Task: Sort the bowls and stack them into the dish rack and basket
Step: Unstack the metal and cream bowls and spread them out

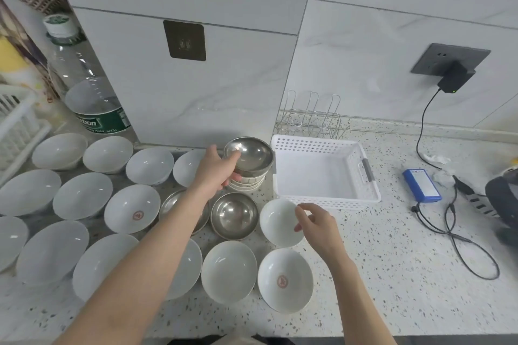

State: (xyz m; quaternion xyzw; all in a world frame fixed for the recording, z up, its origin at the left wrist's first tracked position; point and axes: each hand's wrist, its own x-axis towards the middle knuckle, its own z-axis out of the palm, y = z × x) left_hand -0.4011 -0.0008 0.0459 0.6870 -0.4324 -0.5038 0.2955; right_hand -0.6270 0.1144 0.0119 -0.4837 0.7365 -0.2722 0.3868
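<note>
My left hand (217, 169) grips the rim of a steel bowl (249, 155) that sits on top of a short stack of small white bowls (246, 183). My right hand (316, 224) pinches the right rim of a small white bowl (279, 221) on the counter, just in front of the white basket (364, 196), which holds nothing. A wire dish rack (311, 117) stands behind the basket against the wall, also bare. Two more steel bowls (234, 216) sit between my arms. Several white bowls (82, 194) cover the counter to the left and front.
A large water bottle (92, 87) stands at the back left beside a white crate (16, 123). Right of the basket lie a blue battery pack (421, 185), black cables (459, 235) and a dark object at the edge. A charger is plugged into the wall socket (451, 64).
</note>
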